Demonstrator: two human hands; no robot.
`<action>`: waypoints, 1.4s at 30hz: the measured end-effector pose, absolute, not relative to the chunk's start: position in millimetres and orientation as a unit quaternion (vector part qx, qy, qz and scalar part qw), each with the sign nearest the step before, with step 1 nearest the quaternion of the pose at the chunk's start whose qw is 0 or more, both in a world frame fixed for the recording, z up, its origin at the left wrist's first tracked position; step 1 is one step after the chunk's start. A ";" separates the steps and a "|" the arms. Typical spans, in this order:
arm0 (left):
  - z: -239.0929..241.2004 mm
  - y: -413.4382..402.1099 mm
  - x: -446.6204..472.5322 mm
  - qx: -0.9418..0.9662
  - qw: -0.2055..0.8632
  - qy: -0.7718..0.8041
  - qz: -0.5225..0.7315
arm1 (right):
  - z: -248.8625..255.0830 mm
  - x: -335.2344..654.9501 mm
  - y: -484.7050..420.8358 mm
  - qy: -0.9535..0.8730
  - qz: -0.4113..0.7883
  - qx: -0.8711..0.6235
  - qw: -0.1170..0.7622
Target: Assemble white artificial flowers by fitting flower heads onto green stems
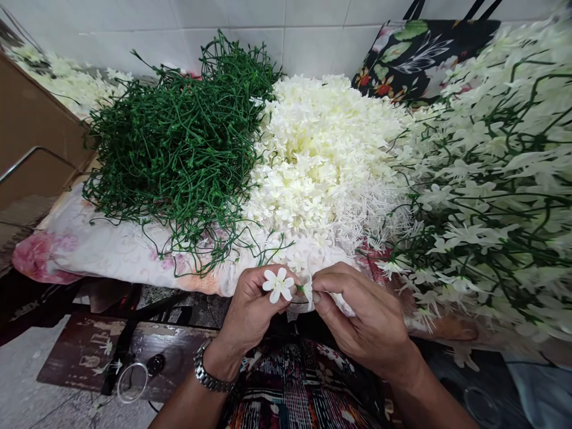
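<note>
Much of the work is hidden inside the fingers. The left hand, with a metal wristwatch on its wrist, is pinched shut on a small white plastic flower, and only the petals clear the thumb. The right hand is just beside it, fingertips closed on a thin green plastic stem. Only a short bit of the stem shows in the gap, and whether it is seated in the flower cannot be told.

The flower is low in the middle of the view, over the person's lap, with its open face turned up toward the camera. The visible piece of stem runs roughly left to right between the two hands.

Behind, on a pink floral cloth, lie a tangled heap of green stems and a mound of loose cream-white blossoms. Flowered sprays at the right are cut off by the edge.
</note>
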State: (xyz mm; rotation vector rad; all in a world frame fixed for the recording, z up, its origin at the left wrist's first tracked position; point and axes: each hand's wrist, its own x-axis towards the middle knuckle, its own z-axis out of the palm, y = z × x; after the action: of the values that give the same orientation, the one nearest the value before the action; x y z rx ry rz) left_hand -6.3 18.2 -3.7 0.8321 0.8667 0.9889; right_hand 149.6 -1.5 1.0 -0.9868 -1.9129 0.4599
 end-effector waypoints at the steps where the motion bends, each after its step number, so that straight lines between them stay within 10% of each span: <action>1: -4.2 18.1 -6.3 0.379 0.712 0.386 0.447 | 1.1 149.7 -1.6 -0.776 0.185 -0.400 0.451; 42: -3.2 19.3 -2.9 0.512 0.598 0.432 0.440 | -5.3 144.8 4.2 -0.760 0.186 -0.449 0.432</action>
State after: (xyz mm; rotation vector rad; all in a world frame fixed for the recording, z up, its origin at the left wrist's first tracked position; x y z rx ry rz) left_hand -2.9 19.3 -3.2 1.1882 1.0027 1.0205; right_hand 144.8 4.2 -5.3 -1.1206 -1.8944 0.4625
